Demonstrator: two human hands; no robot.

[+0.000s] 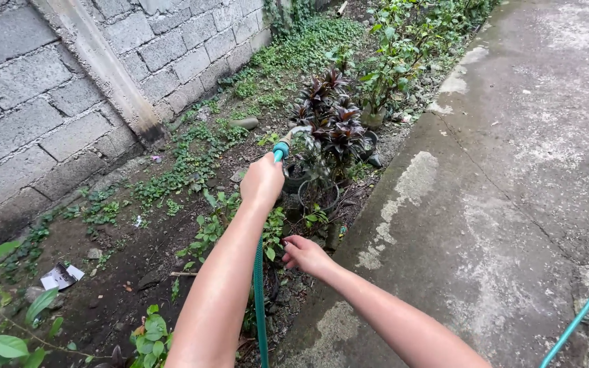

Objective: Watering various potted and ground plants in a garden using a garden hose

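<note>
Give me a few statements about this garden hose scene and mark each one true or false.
1. The left hand grips the green hose near its nozzle. True.
2. The hose end points at dark red-leaved potted plants. True.
3. The right hand also holds the hose. False: it is lower down, among small green plants beside the concrete path, apart from the hose.
4. A wooden fence stands on the left. False: it is a grey block wall.
5. Paper litter lies on the soil near the wall. True.
</note>
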